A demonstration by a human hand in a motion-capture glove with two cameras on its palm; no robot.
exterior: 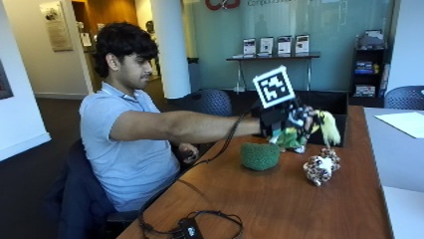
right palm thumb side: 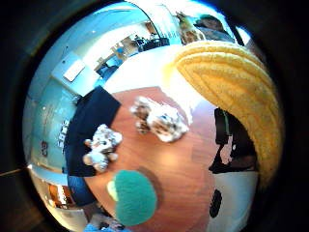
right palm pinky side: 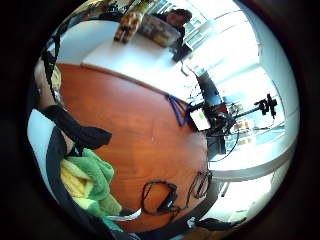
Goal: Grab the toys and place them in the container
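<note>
Hand: gloved right hand (exterior: 286,121) clamped on green-and-yellow plush toy (exterior: 296,133), raised above table (exterior: 278,199).
Below hand: green knitted toy (exterior: 260,156).
Beside: spotted plush (exterior: 320,167).

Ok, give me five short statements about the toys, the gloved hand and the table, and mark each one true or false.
1. The gloved right hand holds a green and yellow plush toy above the table. True.
2. The round green plush is held in the air. False: it sits on the table.
3. A spotted plush lies on the table beside the green one. True.
4. The table is glass. False: it is brown wood.
5. A black cable lies on the table's near end. True.
</note>
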